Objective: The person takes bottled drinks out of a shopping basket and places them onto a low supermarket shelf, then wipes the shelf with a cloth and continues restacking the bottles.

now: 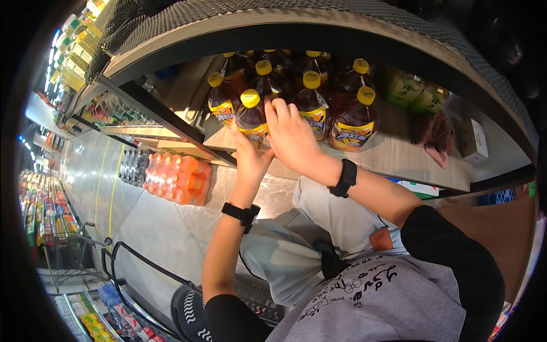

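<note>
A dark brown drink bottle (pixel 249 117) with a yellow cap and yellow label stands at the front of the wooden shelf, between my two hands. My left hand (pixel 251 158) grips its left side and lower front. On its other side, my right hand (pixel 292 134) presses against the bottle with the fingers reaching back along it, the thumbs close together in front. Similar yellow-capped bottles stand in rows behind and beside it, one (pixel 354 124) just right of my right hand. Part of the label is hidden by my hands.
Green bottles (pixel 419 94), a brown cloth (pixel 434 138) and a white box (pixel 474 141) sit further right on the shelf. Shrink-wrapped orange bottles (pixel 178 178) and dark bottles (pixel 133 166) stand on the floor at left. A black-handled cart (pixel 148 268) is at lower left.
</note>
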Motion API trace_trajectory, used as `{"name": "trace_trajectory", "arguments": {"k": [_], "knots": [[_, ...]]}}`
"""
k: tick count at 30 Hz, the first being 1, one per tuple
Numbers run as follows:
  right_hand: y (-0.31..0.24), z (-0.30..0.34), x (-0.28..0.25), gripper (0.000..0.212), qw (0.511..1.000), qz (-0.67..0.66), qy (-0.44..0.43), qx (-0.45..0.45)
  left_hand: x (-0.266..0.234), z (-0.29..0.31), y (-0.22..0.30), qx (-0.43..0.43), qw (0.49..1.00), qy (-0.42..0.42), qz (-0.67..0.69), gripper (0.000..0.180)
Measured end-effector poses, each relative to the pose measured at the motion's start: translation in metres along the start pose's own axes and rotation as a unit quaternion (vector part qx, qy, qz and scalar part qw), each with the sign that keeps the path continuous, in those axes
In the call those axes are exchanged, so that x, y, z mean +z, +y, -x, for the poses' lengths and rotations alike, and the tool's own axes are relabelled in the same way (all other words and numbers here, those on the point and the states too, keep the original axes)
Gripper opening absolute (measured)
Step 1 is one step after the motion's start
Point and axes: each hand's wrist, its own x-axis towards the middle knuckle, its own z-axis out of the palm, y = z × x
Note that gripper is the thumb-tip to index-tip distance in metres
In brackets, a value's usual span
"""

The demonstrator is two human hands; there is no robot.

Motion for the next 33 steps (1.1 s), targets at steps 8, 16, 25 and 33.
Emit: {"name": "trace_trajectory", "arguments": {"k": [8, 16, 25, 33], "knots": [[0.012, -0.006, 0.015, 0.057, 0.994, -0.110, 0.021, -0.003, 0.008, -0.003, -0.006, -0.040, 0.999, -0.009, -0.010, 0.092], [0.017, -0.012, 0.021, 0.057, 0.995, -0.097, 0.023, 0.006, 0.019, -0.012, -0.009, -0.009, 1.000, -0.023, -0.011, 0.093], [0.010, -0.011, 0.019, 0.066, 0.996, -0.081, -0.013, 0.039, 0.033, -0.014, -0.034, -0.149, 0.986, 0.034, 0.070, 0.089], [0.015, -0.013, 0.011, 0.051, 0.994, -0.093, -0.057, 0.033, 0.015, 0.008, -0.020, -0.068, 0.987, -0.067, -0.128, 0.082]]}}
